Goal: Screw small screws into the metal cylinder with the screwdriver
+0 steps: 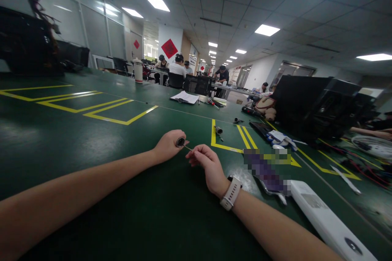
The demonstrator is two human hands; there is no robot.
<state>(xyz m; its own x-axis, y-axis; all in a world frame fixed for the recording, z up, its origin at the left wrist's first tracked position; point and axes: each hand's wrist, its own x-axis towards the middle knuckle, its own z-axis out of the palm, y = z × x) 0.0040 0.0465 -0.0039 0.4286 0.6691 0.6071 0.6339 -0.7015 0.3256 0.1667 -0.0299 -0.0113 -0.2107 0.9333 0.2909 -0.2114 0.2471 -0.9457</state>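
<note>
A small metal cylinder with a dark round opening [180,142] is held in my left hand [168,145], its open end facing me. My right hand [207,166], with a pale watch strap [232,193] on the wrist, pinches a thin rod [188,148]. That rod reaches leftward to the lower side of the cylinder; whether its tip is inside cannot be made out. Both hands are just above the green tabletop [147,216]. Beyond my right hand, a similar metal cylinder [218,130] lies within yellow tape lines [228,148].
A pixelated flat object [266,173] and a long white device [329,220] lie to the right. Farther back are a clipboard with paper [185,97], a red-handled screwdriver [212,103], a small dark part [237,120], a tumbler [138,72] and a large black case [306,106].
</note>
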